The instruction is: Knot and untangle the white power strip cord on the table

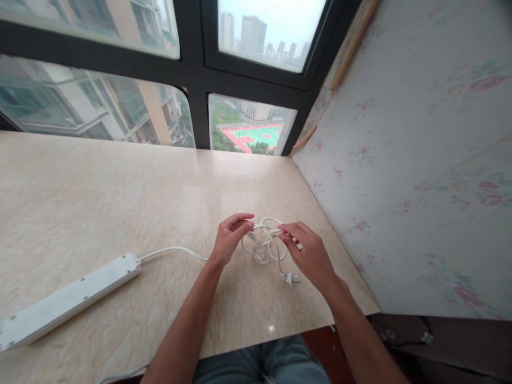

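Note:
A white power strip [68, 300] lies face down on the marble-patterned desk [120, 197] at the lower left. Its white cable [172, 250] runs right to a bundle of loops [264, 248] in the middle. My left hand [230, 237] pinches the left side of the bundle, fingers closed on the cable. My right hand [310, 253] pinches the right side of the same bundle. The plug [290, 278] hangs loose just below the bundle, resting on the desk.
A dark-framed window [196, 69] runs along the desk's far edge. A floral-papered wall [416, 176] borders the desk on the right. My knees in jeans [264, 365] are below the near edge.

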Action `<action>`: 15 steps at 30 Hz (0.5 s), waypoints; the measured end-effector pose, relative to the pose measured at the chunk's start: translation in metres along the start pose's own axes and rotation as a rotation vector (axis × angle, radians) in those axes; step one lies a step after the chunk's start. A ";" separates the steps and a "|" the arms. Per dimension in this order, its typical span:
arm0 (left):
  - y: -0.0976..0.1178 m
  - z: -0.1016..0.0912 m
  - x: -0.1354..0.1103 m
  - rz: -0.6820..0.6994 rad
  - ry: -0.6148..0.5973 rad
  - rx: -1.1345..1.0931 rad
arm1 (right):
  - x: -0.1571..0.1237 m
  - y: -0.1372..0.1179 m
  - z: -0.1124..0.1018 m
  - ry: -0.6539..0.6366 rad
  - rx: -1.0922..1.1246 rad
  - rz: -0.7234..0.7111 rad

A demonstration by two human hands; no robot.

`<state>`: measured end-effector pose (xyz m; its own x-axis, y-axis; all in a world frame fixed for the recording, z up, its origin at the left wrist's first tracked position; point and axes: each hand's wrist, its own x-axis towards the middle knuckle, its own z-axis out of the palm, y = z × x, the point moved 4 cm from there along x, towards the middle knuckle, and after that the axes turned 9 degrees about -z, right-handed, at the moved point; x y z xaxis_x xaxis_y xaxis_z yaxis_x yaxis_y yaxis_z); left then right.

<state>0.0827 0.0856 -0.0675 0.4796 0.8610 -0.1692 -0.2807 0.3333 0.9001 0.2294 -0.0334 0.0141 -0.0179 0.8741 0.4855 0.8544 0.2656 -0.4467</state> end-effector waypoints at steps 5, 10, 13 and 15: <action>0.002 -0.002 0.000 -0.016 -0.054 0.100 | 0.031 0.007 0.019 -0.187 -0.029 -0.105; 0.001 -0.004 0.002 -0.099 -0.105 0.063 | 0.042 0.017 0.035 -0.300 -0.015 -0.136; 0.001 -0.005 0.002 -0.134 -0.120 0.069 | 0.045 0.018 0.037 -0.330 0.017 -0.145; 0.002 -0.006 0.001 -0.137 -0.139 0.115 | 0.046 0.017 0.038 -0.344 0.040 -0.163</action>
<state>0.0779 0.0891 -0.0680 0.6189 0.7469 -0.2432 -0.1120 0.3903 0.9138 0.2233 0.0268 0.0005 -0.3311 0.9027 0.2750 0.8052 0.4222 -0.4165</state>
